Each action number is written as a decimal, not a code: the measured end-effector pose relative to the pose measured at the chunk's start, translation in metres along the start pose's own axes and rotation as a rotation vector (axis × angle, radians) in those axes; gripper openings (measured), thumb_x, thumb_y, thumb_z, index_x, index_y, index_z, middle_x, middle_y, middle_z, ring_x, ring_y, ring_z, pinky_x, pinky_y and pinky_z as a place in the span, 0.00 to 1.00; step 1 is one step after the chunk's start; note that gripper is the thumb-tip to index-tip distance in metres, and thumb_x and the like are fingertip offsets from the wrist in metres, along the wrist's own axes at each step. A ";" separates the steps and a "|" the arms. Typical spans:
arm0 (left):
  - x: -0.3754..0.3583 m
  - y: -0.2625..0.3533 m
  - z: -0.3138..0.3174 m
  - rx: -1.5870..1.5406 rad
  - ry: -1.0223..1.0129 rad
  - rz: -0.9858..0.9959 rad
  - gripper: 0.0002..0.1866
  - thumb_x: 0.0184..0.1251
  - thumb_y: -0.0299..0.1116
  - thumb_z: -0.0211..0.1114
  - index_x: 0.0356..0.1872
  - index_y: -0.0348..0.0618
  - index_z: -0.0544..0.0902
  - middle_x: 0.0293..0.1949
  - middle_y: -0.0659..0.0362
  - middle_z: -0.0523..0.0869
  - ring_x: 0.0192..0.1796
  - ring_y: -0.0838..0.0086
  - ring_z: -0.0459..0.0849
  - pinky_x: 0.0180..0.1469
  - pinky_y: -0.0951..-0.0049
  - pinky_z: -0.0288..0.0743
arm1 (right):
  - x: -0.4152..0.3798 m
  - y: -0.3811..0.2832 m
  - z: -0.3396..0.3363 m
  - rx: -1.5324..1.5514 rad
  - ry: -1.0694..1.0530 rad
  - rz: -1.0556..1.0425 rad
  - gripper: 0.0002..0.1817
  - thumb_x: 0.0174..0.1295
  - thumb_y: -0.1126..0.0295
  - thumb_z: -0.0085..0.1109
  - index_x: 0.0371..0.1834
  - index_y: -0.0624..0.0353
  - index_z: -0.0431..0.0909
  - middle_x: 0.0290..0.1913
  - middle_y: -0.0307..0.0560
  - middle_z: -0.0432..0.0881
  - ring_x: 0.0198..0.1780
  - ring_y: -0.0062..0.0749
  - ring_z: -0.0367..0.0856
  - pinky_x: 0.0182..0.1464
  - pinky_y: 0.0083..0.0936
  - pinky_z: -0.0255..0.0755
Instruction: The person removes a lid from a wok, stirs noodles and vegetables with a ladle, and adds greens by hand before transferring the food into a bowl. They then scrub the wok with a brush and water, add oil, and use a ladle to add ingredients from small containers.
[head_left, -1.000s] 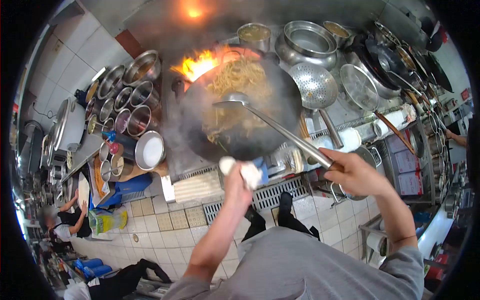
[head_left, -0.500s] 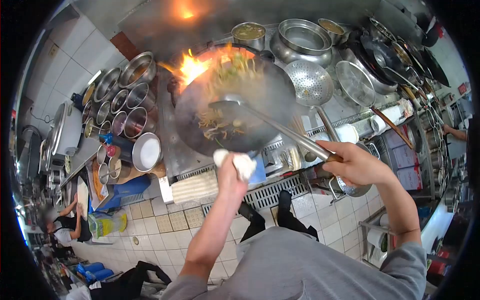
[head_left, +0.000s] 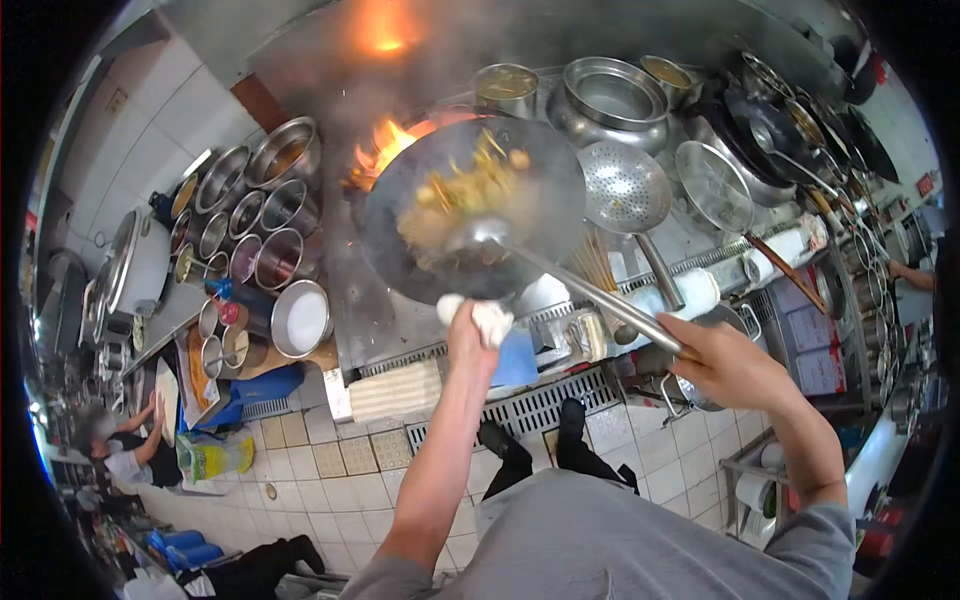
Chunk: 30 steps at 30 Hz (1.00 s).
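My left hand [head_left: 472,342] is closed round a folded white cloth [head_left: 490,318] at the near rim of a large dark wok [head_left: 545,180]. Whatever the cloth covers there is hidden. In my right hand [head_left: 728,362] is the end of a long-handled metal ladle [head_left: 590,290], its bowl dipping into the wok. Yellowish-brown food in strips and chunks [head_left: 465,195] is partly in the air above the wok, blurred by steam and motion. Orange flames [head_left: 385,150] rise at the wok's far left edge.
Metal bowls and pots [head_left: 283,205] crowd the left counter. Right of the wok lie a perforated strainer [head_left: 625,185], a mesh skimmer [head_left: 714,187] and a big steel pot [head_left: 612,95]. A co-worker [head_left: 140,455] stands at far left; another person's hand [head_left: 912,277] shows at far right.
The wok has tilted or shifted, and the food has gathered into a tossed mass near its middle. The ladle bowl has moved slightly down and right. Flames at the rim are smaller.
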<state>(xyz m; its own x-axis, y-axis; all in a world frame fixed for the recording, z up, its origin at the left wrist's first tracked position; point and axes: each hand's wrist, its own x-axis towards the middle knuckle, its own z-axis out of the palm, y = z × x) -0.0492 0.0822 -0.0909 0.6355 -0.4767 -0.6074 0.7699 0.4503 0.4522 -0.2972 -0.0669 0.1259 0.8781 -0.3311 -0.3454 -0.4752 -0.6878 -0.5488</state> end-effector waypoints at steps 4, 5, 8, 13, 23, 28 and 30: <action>0.068 -0.007 -0.006 -0.016 -0.041 0.066 0.01 0.60 0.27 0.54 0.31 0.42 0.73 0.26 0.58 0.78 0.28 0.69 0.80 0.29 0.65 0.78 | -0.006 0.008 -0.001 -0.099 -0.001 0.047 0.28 0.54 0.74 0.56 0.61 0.65 0.65 0.22 0.57 0.77 0.25 0.50 0.78 0.32 0.38 0.69; 0.076 -0.011 -0.005 -0.016 -0.016 0.101 0.01 0.60 0.27 0.55 0.31 0.42 0.73 0.26 0.59 0.77 0.27 0.69 0.80 0.28 0.65 0.78 | 0.005 0.018 0.009 -0.099 -0.001 0.046 0.28 0.54 0.74 0.56 0.61 0.65 0.65 0.22 0.57 0.77 0.25 0.50 0.78 0.32 0.38 0.69; 0.074 -0.011 -0.003 0.030 -0.061 0.100 0.03 0.61 0.30 0.57 0.33 0.44 0.73 0.27 0.59 0.78 0.28 0.69 0.80 0.30 0.65 0.78 | 0.039 0.042 0.041 0.372 0.108 0.050 0.29 0.59 0.75 0.54 0.65 0.65 0.61 0.19 0.43 0.72 0.17 0.29 0.70 0.23 0.27 0.66; 0.031 -0.001 -0.032 0.214 -0.147 0.135 0.13 0.61 0.39 0.63 0.40 0.41 0.74 0.32 0.56 0.82 0.33 0.68 0.83 0.32 0.65 0.79 | 0.064 0.035 0.081 0.927 0.214 0.231 0.35 0.60 0.76 0.53 0.71 0.63 0.50 0.19 0.34 0.66 0.13 0.18 0.64 0.12 0.18 0.57; -0.140 -0.026 -0.130 0.386 0.073 0.117 0.18 0.66 0.37 0.57 0.50 0.36 0.71 0.41 0.51 0.82 0.41 0.65 0.84 0.40 0.66 0.80 | 0.102 0.017 0.087 1.412 0.050 0.141 0.37 0.56 0.78 0.55 0.70 0.58 0.52 0.18 0.37 0.69 0.12 0.18 0.66 0.08 0.17 0.54; -0.178 -0.030 -0.175 0.279 0.132 -0.029 0.20 0.64 0.40 0.58 0.50 0.34 0.72 0.40 0.49 0.82 0.38 0.63 0.84 0.35 0.66 0.81 | 0.161 0.021 0.076 0.921 0.272 0.095 0.26 0.56 0.76 0.54 0.62 0.60 0.65 0.18 0.35 0.68 0.13 0.19 0.66 0.13 0.20 0.59; -0.180 -0.034 -0.181 0.184 0.123 -0.081 0.24 0.65 0.44 0.56 0.52 0.34 0.70 0.40 0.46 0.82 0.38 0.58 0.85 0.33 0.64 0.81 | 0.190 0.026 0.083 0.903 0.214 0.057 0.28 0.57 0.75 0.54 0.64 0.59 0.63 0.19 0.35 0.68 0.13 0.18 0.66 0.13 0.19 0.58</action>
<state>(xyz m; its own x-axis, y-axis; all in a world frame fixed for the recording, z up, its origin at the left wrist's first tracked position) -0.1997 0.2892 -0.1152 0.5680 -0.4052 -0.7164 0.8229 0.2634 0.5034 -0.1473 -0.0941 -0.0178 0.8010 -0.5227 -0.2919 -0.3025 0.0674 -0.9508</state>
